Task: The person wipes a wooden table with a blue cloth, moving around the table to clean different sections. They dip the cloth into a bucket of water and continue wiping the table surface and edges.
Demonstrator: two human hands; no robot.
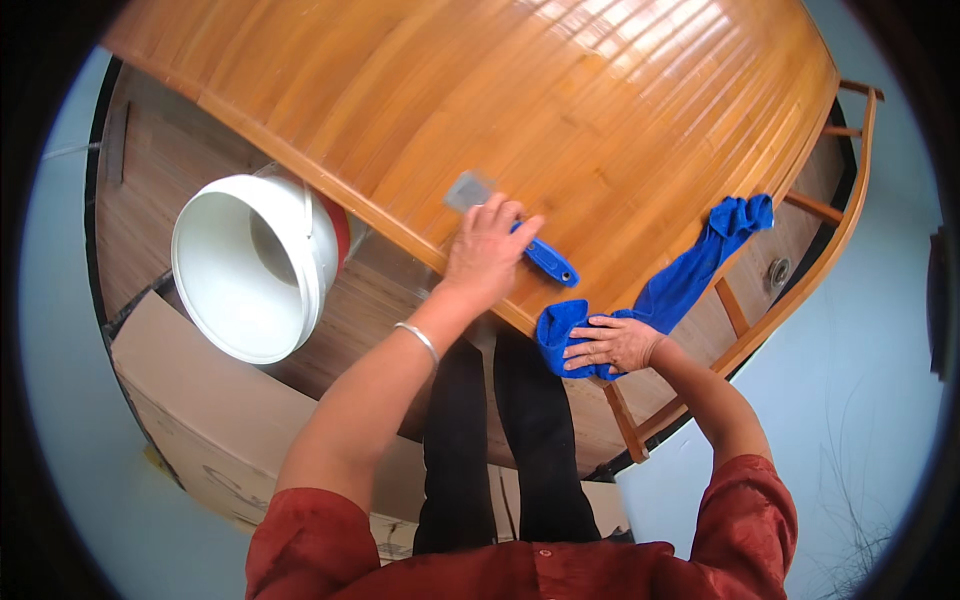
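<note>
My left hand point(484, 255) is over the near edge of a varnished wooden board surface point(375, 135), holding a scraper with a blue handle point(551, 262). The scraper's wide grey blade point(469, 191) points away to the upper left and is slightly blurred, so I cannot tell whether it touches the wood. My right hand point(615, 345) lies with fingers spread on a bunched blue cloth point(675, 289) at the surface's near right corner. The cloth stretches from under this hand along the right edge, its far end crumpled.
A white plastic bucket point(311, 262), tilted with its mouth towards me, is at the left below the wooden edge. Cardboard boxes point(217, 382) lie at the lower left. A curved wooden rail with slats point(806, 300) runs along the right, with a small round metal object point(778, 271) near it.
</note>
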